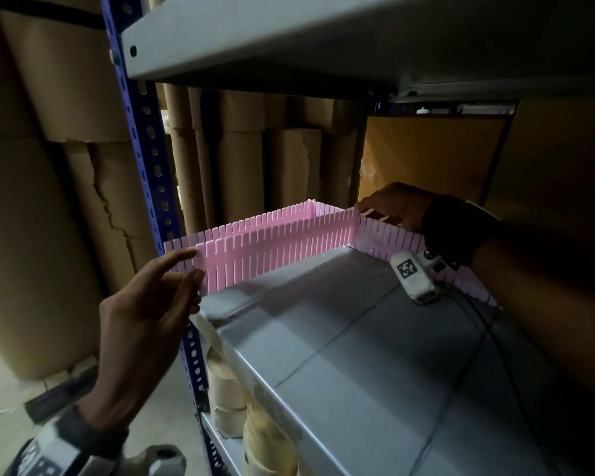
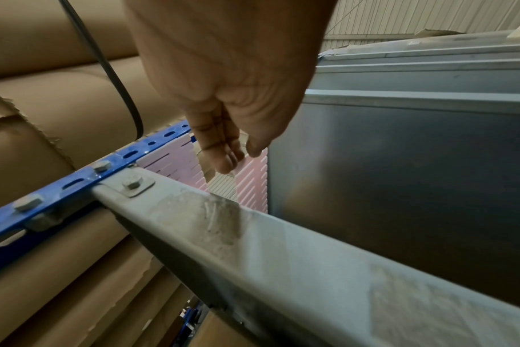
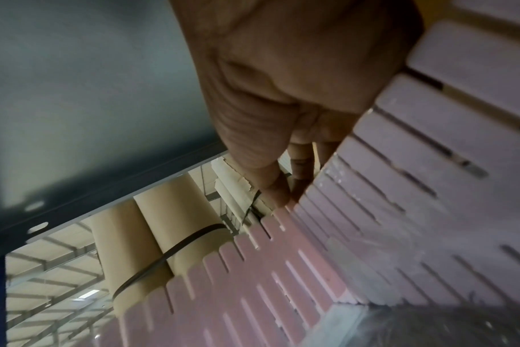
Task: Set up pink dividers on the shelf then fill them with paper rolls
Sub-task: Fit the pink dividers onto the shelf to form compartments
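1. The left hand (image 2: 223, 70) pinches the end of a pink divider (image 2: 253, 180) between thumb and fingers.
2. A second pink divider (image 2: 175, 164) stands left of it, beside the blue upright (image 2: 74, 180).
3. The grey shelf edge (image 2: 282, 258) runs across the near side.

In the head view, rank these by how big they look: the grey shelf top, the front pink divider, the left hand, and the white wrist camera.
1. Grey shelf top
2. Front pink divider and left hand: alike; the hand's nearer
3. White wrist camera

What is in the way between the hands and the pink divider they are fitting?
Nothing visible. The left hand already pinches the near end of the pink divider, and the right hand touches its far end at the crossing strip on the shelf.
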A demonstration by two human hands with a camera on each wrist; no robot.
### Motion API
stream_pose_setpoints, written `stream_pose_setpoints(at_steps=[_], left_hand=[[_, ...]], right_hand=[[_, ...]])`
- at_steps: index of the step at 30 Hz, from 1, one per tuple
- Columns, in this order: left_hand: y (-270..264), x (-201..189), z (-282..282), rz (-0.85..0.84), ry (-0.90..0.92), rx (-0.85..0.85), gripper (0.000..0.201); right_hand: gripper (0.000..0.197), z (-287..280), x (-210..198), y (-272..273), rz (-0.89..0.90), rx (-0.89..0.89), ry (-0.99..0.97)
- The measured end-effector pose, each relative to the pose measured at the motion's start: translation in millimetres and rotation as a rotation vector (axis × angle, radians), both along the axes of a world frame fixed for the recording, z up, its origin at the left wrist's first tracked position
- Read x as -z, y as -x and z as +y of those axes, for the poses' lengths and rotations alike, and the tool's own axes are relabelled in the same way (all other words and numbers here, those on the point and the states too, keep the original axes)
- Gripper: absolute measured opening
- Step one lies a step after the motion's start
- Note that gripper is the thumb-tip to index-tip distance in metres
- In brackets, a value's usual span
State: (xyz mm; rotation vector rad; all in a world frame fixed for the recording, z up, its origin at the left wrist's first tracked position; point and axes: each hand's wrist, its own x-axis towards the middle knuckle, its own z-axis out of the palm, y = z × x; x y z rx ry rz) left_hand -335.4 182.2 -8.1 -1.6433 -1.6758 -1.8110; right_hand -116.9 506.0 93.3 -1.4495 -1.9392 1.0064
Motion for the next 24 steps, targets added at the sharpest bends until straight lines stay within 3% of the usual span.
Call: stream_pose_setpoints(at_steps=[10, 17, 22, 24], left_hand=[[-15, 19, -15, -0.009, 0.028, 0.045, 0.044], [-18, 22, -21, -0.009, 0.063, 0.039, 0.041], [-12, 30, -18, 0.037, 0.135, -0.046, 0.016], [-10, 33, -16, 0.031, 0.139, -0.064, 0.018]], right_hand=[[0.027, -1, -10, 5, -0.243, -0.050, 0.046], [0.037, 3, -3, -1, -0.118, -0.094, -0.110], [0.041, 7, 3, -2, -0.119, -0.121, -0.149], [0.039, 7, 4, 0, -0.111, -0.109, -0.164]])
